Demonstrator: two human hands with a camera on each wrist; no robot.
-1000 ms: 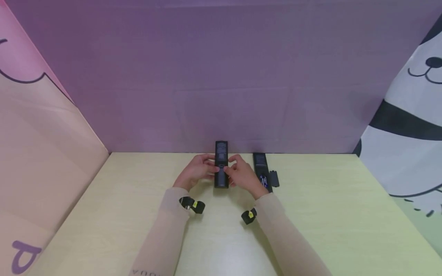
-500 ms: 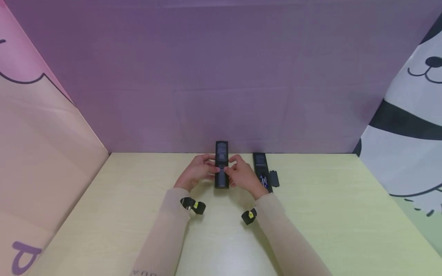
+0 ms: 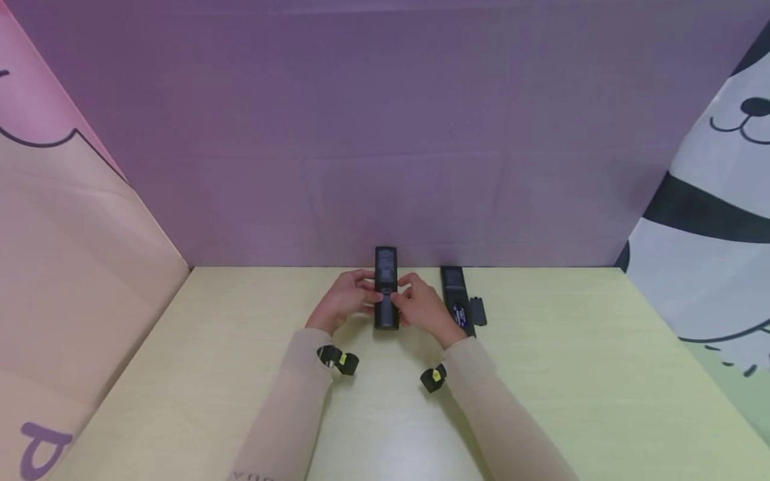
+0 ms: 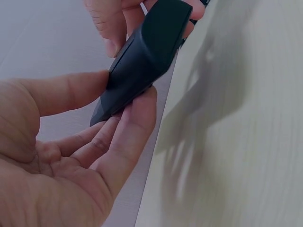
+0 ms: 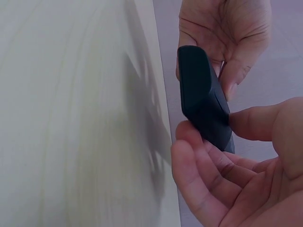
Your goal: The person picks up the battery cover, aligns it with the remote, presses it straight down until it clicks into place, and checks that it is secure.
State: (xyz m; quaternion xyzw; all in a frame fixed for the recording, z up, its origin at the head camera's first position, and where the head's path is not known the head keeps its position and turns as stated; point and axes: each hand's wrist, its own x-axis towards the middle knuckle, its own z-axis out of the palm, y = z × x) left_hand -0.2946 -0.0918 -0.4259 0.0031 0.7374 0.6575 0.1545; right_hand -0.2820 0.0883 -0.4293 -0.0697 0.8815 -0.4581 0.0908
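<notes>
A black remote control (image 3: pixel 386 267) is held up off the table between both hands, its back with the label and battery cover turned toward the head camera. My left hand (image 3: pixel 347 294) grips its left edge, thumb on the back and fingers underneath, as the left wrist view shows. From the other side my right hand (image 3: pixel 423 304) pinches it the same way, its thumb (image 5: pixel 253 123) at the cover's edge in the right wrist view. Right of that hand lies a second black remote (image 3: pixel 454 284), back up, with batteries (image 3: pixel 460 315) showing in its uncovered compartment.
A loose battery cover (image 3: pixel 478 311) lies against the second remote's right side. The pale wooden table (image 3: pixel 240 374) ends at a purple backdrop (image 3: pixel 385 133) just behind the remotes. Printed panels stand to the left and right. Each wrist wears a small black camera (image 3: pixel 434 377).
</notes>
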